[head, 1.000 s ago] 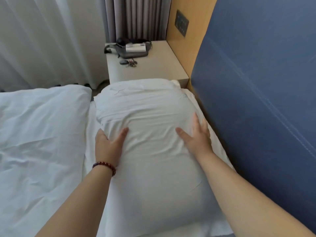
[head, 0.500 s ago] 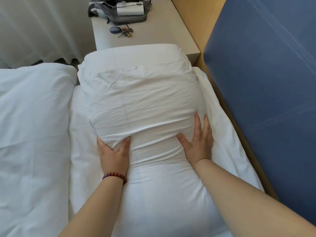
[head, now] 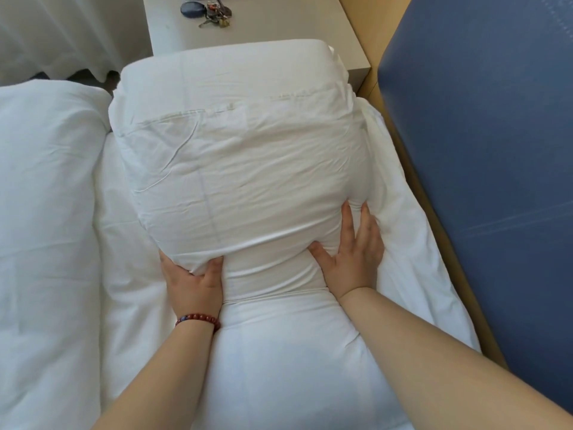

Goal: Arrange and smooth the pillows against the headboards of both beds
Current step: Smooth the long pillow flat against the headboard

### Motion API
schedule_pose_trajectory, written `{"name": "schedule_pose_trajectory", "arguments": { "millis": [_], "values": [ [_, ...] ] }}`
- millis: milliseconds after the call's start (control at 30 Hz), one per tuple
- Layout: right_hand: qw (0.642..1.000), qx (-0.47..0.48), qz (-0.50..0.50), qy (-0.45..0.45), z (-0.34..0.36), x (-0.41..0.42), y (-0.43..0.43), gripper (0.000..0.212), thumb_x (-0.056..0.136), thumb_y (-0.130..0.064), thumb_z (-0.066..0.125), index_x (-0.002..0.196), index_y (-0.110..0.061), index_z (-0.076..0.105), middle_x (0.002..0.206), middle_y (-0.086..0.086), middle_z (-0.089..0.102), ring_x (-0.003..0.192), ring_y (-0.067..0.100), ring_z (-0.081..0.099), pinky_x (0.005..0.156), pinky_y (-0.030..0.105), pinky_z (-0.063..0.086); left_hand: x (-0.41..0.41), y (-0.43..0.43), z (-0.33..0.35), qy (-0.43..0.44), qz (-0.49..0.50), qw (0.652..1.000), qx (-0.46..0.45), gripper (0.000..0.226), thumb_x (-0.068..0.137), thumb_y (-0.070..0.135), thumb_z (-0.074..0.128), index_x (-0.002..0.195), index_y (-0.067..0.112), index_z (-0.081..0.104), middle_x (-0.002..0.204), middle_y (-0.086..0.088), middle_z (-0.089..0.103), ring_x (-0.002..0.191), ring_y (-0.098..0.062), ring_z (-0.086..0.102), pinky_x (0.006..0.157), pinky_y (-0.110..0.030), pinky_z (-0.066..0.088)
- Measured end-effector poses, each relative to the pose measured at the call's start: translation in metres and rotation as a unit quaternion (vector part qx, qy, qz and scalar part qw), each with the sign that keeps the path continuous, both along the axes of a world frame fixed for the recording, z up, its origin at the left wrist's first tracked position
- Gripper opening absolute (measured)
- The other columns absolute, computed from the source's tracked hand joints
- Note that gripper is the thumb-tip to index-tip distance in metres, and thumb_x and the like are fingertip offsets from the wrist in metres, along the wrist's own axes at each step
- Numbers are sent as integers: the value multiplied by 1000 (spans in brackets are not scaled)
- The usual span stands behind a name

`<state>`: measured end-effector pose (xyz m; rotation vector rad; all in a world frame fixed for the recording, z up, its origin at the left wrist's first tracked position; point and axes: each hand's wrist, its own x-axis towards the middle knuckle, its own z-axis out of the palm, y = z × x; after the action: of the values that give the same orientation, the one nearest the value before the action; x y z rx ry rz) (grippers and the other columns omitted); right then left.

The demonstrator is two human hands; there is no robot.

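Head cam: pillow (head: 242, 169) sits dead ahead, long axis running away from me, with the headboard (head: 480, 150) across a gap on its right. Right hand (head: 353, 259), nearer that side, presses flat with fingers spread. Left hand (head: 192, 283) is at the near corner, fingers buried underneath, so can't tell their curl.

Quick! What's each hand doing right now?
Left hand: pushing the plump white fabric pillow; fingertips hidden under its bulge, so grip cannot be told.
Right hand: open, straight fingers pressing the pillow.
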<state>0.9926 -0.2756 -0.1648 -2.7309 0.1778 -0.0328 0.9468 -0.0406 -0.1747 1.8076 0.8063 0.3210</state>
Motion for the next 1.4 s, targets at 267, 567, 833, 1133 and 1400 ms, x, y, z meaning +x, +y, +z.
{"name": "schedule_pose_trajectory", "arguments": {
  "millis": [267,567,833,1133,1400],
  "values": [
    [999,-41,10,-5,-14,3,5,91,77,-88,20,151,-36,9,161,14,16,144,41,20,113,59,18,3,-1,-23,-34,8,999,14,96,66,55,55,145,6,33,138,2,41,123,-5,38,95,3,24],
    [999,-32,20,-11,-22,2,6,90,79,-87,17,152,-33,9,161,15,14,144,42,16,114,61,14,0,-2,-25,-62,11,997,33,97,70,60,54,146,5,30,137,7,39,124,-3,39,99,-1,28],
    [999,-25,24,7,-24,0,2,89,80,-86,19,152,-35,2,162,15,9,146,42,10,115,60,8,-1,-8,-17,-37,2,998,53,98,74,63,53,147,3,28,139,8,35,122,8,34,100,0,25],
    [999,-4,39,16,-28,0,-3,89,82,-85,11,153,-31,2,162,18,8,147,42,8,115,62,7,-9,-11,0,-26,-4,997,66,117,70,79,52,148,-2,22,146,-3,35,133,-6,36,106,-7,26],
    [999,4,46,16,-28,0,-2,88,84,-82,14,152,-28,7,161,21,12,146,44,10,114,64,7,-10,-16,8,33,-1,996,87,129,64,92,40,150,-1,17,150,-5,30,133,-8,30,101,1,20]
  ]
}}
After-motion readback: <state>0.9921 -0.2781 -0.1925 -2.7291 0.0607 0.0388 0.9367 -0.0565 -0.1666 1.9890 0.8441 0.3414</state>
